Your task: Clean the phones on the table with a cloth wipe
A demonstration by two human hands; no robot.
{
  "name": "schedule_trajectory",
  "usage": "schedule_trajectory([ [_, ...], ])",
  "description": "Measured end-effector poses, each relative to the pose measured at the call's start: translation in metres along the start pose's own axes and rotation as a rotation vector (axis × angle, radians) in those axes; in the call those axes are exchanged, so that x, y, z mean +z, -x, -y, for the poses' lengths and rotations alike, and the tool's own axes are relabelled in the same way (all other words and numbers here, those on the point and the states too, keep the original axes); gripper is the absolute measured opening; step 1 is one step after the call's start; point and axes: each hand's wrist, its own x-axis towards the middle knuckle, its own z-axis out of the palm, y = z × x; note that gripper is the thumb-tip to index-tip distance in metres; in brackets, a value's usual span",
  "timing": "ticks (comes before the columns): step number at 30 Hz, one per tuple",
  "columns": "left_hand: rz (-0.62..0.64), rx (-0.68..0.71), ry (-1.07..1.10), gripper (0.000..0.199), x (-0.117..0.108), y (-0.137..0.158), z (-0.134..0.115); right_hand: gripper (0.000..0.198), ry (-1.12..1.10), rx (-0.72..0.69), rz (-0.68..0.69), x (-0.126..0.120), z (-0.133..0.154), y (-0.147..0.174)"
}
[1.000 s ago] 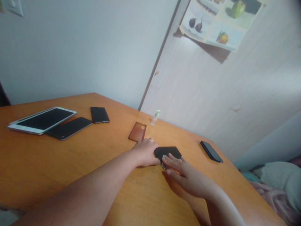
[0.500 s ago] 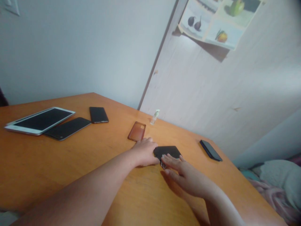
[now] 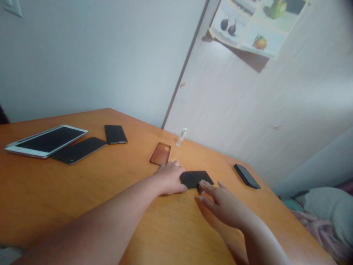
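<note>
A black phone (image 3: 194, 179) lies flat on the wooden table in front of me. My left hand (image 3: 171, 179) grips its left end, with fingers on the far side and thumb on the near side. My right hand (image 3: 217, 200) is at the phone's near right edge. Its fingers are closed over a small dark, shiny thing (image 3: 200, 188) at the fingertips, mostly hidden and too small to name. Just beyond my left hand lies a brown phone case (image 3: 160, 154) with a camera cutout.
A small clear pump bottle (image 3: 181, 137) stands near the wall. To the left lie a white tablet (image 3: 20, 150), a black phone (image 3: 82, 149) touching it and a smaller dark device (image 3: 116, 134). Another dark phone (image 3: 247, 176) rests by the table's right edge.
My right hand has slid a little to the right along the phone with the small thing, uncovering more of the black surface. The left hand keeps its place.
</note>
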Motion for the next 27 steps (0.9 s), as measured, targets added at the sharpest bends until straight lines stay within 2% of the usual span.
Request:
schedule_trajectory([
  [2, 0.001, 0.003, -0.001, 0.052, -0.001, 0.0, 0.0, 0.051, -0.02, 0.01, 0.02, -0.002, -0.003, 0.0],
  [7, 0.003, 0.003, -0.011, 0.051, -0.003, 0.002, -0.002, 0.044, 0.036, 0.171, -0.037, -0.002, -0.02, -0.003],
  [9, 0.007, -0.006, -0.014, 0.052, -0.004, 0.002, -0.002, 0.045, 0.031, 0.13, -0.04, -0.001, -0.015, -0.003],
  [14, 0.003, 0.003, -0.007, 0.051, -0.003, 0.002, -0.002, 0.053, -0.112, -0.102, 0.037, -0.006, 0.014, 0.004],
  [16, 0.005, 0.002, -0.009, 0.05, -0.003, 0.001, -0.002, 0.052, -0.125, -0.086, 0.04, -0.009, 0.013, 0.004],
  [22, -0.006, 0.004, -0.013, 0.05, -0.004, 0.002, -0.003, 0.041, -0.019, 0.136, -0.025, -0.004, -0.021, -0.007],
  [24, -0.012, 0.015, -0.006, 0.05, -0.003, 0.002, -0.003, 0.042, 0.015, 0.113, -0.053, 0.0, -0.017, -0.008],
  [27, -0.017, 0.022, 0.006, 0.051, -0.002, 0.002, -0.001, 0.049, -0.015, -0.04, -0.062, 0.005, 0.003, -0.005],
])
